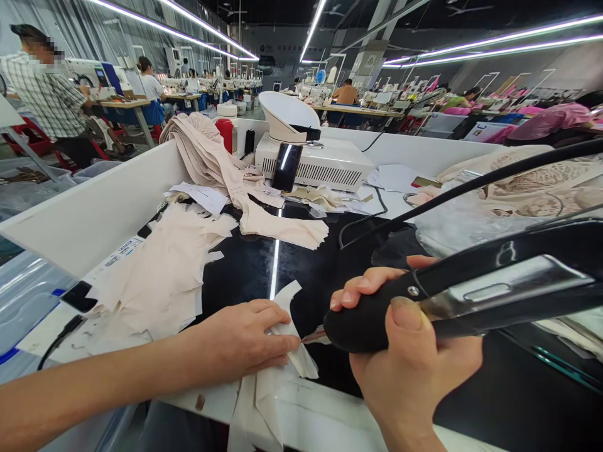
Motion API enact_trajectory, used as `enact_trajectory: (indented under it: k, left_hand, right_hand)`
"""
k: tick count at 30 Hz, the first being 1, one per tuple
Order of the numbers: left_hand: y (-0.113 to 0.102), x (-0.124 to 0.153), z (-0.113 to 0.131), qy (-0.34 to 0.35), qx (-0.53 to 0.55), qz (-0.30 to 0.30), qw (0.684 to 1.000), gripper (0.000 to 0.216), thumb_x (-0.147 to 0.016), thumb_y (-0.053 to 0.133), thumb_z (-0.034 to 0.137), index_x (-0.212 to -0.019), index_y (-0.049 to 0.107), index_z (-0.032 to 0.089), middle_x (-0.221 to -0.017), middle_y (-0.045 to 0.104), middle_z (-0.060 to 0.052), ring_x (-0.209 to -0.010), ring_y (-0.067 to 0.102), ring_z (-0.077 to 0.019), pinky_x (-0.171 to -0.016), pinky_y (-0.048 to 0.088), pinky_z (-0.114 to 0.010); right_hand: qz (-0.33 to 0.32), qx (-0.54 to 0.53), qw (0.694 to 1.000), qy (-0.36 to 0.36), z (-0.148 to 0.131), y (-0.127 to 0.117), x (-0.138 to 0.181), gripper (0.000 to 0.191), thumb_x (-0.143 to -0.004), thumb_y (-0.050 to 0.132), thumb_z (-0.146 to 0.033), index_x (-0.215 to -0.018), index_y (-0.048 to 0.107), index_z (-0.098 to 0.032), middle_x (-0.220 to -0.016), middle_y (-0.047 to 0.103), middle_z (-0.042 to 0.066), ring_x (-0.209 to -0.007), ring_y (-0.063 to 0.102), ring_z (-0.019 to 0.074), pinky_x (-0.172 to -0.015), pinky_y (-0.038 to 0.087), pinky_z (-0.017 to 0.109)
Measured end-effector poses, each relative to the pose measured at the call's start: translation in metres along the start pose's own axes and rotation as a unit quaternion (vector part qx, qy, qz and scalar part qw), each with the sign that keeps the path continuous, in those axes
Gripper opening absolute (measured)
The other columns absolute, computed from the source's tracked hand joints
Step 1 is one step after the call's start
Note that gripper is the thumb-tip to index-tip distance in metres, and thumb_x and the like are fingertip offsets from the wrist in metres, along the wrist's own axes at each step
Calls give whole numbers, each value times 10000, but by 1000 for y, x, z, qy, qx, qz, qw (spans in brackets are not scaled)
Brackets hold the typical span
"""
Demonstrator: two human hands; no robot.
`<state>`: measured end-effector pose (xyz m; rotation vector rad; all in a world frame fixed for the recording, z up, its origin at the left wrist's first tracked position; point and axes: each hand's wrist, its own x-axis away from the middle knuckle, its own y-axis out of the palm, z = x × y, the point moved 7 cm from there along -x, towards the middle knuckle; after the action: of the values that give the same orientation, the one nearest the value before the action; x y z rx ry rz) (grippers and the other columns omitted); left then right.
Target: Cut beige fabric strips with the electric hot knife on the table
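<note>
My left hand (254, 336) grips a small cream fabric piece (304, 361) at the front edge of the glossy black work surface (249, 270), its thumb and fingers closed on the cloth. A longer strip of pale cloth (259, 414) hangs over the edge below. My right hand (414, 370) is wrapped round a black corded handheld tool (362, 320) with a shiny metal lever along its body. The tool's narrow metal tip (316, 336) points left and meets the fabric close to my left thumb; whether it presses into the cloth I cannot tell.
Cream fabric pieces (155, 263) are heaped on the left. Behind, a fabric bundle (207, 150) lies beside a vented white box (315, 160). A low white wall (113, 213) borders the table. The tool's black cord (480, 179) arches across the right, above plastic-wrapped lace (518, 169).
</note>
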<state>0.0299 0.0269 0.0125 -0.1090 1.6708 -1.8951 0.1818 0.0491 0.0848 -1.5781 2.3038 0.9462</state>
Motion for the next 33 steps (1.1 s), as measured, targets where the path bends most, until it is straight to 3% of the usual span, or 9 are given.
enact_trajectory:
  k: [19,33]
  left_hand:
    - [-2,3,0,4,10,25,1000,265,-1049,517,303,-1239,651,177,-1331,609,-157,-1230,594,-277,-1109,491,-416]
    - [1,4,-1,-1,31,3,1000,276,-1041,525,290,-1249,652,160,-1380,582,-182,-1280,576,-297,-1153,456,-457]
  right_hand:
    - [10,-4,1000,7,-1,3,-2,396,-706,810,-303,-1032,595,-234,-681,658,-49,-503,583,151,-447,531,301]
    - [30,-15,999,2,8,7,-6,384,-695,780,-255,-1030,594,-229,-678,652,-55,-493,582,150,-443,538,306]
